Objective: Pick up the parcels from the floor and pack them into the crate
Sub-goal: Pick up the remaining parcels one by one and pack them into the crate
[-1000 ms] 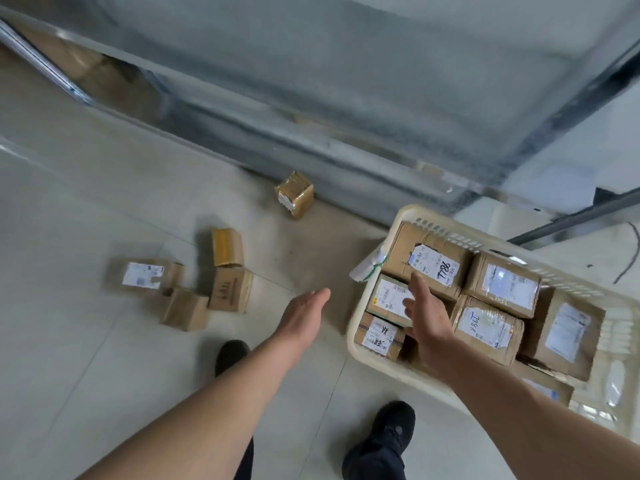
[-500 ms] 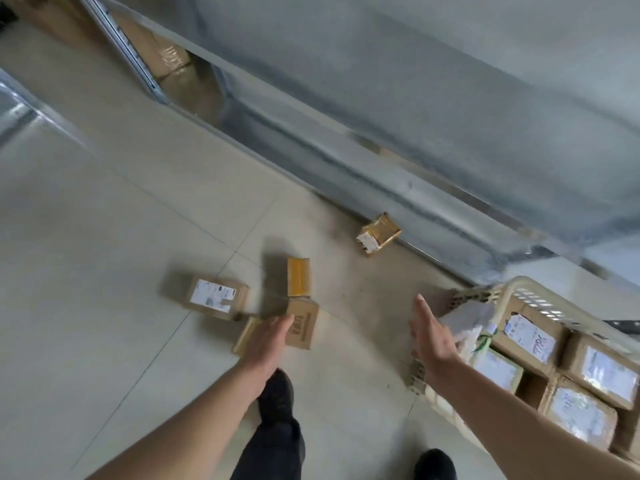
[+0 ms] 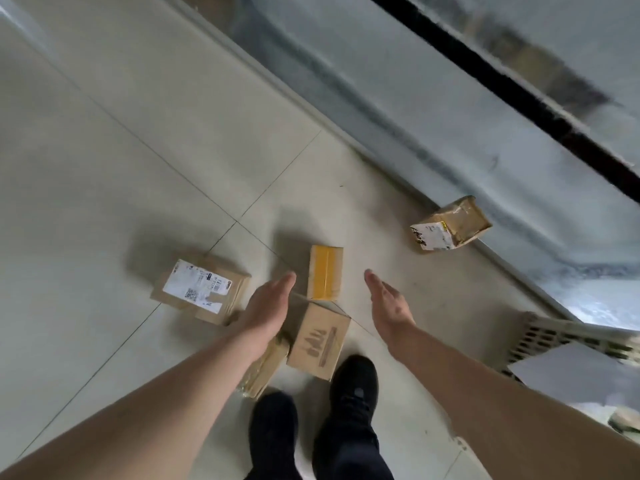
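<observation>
On the floor [image 3: 104,168] at the left lies a labelled parcel [image 3: 201,292]. Next to it the left hand [image 3: 268,308] hovers with straight fingers, holding nothing, above a partly hidden parcel [image 3: 266,367]. Between both hands stand a yellow-taped parcel [image 3: 325,273] and a printed parcel [image 3: 318,341]. The right hand [image 3: 389,306] is also flat and empty. Farther right, a tilted parcel [image 3: 450,225] lies near the metal wall [image 3: 450,98], and the crate [image 3: 554,336] shows only its corner.

Tiled floor [image 3: 104,168]: five cardboard parcels. Labelled parcel [image 3: 201,291] at left; yellow-taped parcel [image 3: 325,273] between left hand [image 3: 268,308] and right hand [image 3: 389,304], both flat-fingered, holding nothing. Printed parcel [image 3: 320,341] by black shoes [image 3: 353,382]. Tilted parcel [image 3: 450,225] against metal wall [image 3: 415,98]. Crate [image 3: 554,337] corner at right.
</observation>
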Motion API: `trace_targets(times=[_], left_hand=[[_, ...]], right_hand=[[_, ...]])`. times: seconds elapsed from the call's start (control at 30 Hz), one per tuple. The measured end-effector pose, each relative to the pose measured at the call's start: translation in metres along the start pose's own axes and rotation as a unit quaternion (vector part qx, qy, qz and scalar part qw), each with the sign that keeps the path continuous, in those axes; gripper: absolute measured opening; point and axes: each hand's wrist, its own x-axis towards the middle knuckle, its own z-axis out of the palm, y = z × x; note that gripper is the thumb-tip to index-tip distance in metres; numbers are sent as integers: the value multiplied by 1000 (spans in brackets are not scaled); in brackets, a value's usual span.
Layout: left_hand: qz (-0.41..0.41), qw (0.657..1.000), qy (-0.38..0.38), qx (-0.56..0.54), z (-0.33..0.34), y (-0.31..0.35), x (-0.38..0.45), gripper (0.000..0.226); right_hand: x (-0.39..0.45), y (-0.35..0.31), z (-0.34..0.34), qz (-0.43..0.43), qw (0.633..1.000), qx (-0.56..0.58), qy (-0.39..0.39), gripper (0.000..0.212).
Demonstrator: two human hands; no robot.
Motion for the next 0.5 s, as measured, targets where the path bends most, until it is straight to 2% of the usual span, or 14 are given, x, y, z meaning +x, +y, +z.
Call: trace_targets(times=[0.17,0.23,0.27,0.4,0.47,0.5], left_hand=[[-13,999,-5,-42,27,-6,96,62],[-23,999,-26,-35,40,-10,118,63],[-27,998,-39,-31,47,-11,124,62],[-24,995,-88,-47,68,-11,131,60],[-5,995,-75,-58,72,-9,120,58],[7,996,-61,-60,73,-8,113,59]], right_hand=[[104,18,46,11,1000,14,-4,61],[135,28,58,22,1000,18,-9,79],[145,33,63,24,999,19,-16,82],[153,41,70,21,994,76,-73,69],[139,35,61,22,988,145,-58,55],[129,31,52,27,983,174,-42,55]])
